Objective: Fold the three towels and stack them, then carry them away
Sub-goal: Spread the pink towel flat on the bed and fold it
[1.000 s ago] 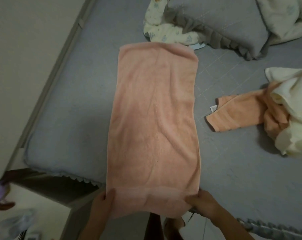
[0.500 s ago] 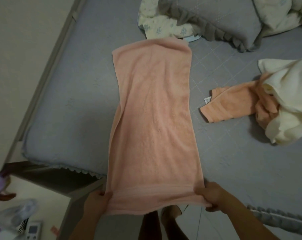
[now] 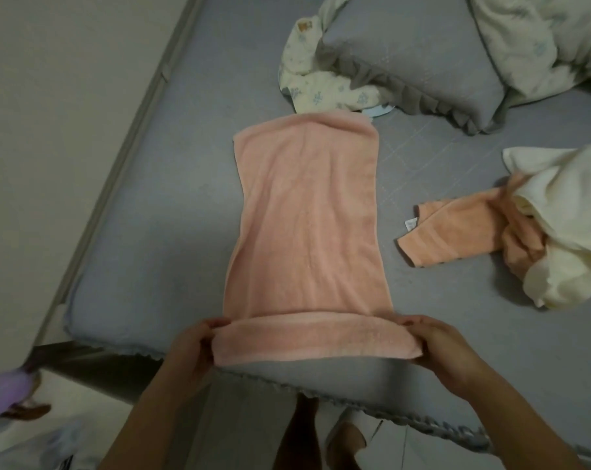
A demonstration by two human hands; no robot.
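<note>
Gripping the pink towel's near corners, left hand and right hand curl their fingers closed; long axis runs away from them, fingertips hidden underneath.

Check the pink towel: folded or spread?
Mostly spread: pink towel lies flat on the bed; only its near end is turned over, gripped at both corners.

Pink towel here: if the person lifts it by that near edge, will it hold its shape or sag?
Probably sag: the pink towel already curls over limply where the left hand and right hand grip it. Its terry looks grippy, unlikely to slip. Seems light.
</note>
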